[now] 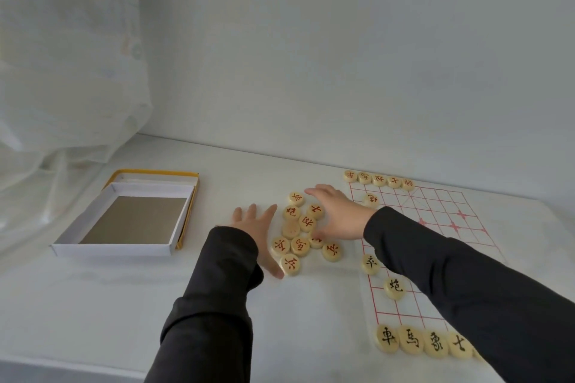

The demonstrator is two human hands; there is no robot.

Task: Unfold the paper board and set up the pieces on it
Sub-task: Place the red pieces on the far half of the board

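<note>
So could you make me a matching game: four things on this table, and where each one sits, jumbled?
Things: 1 open box; 2 black-lettered row; 3 red-lettered row; 4 loose pile of pieces.
Places: a between left hand and right hand; b near edge of paper board; c far edge of the board; d left of both hands, off the board.
Pairs: 1-d; 2-b; 3-c; 4-a.
</note>
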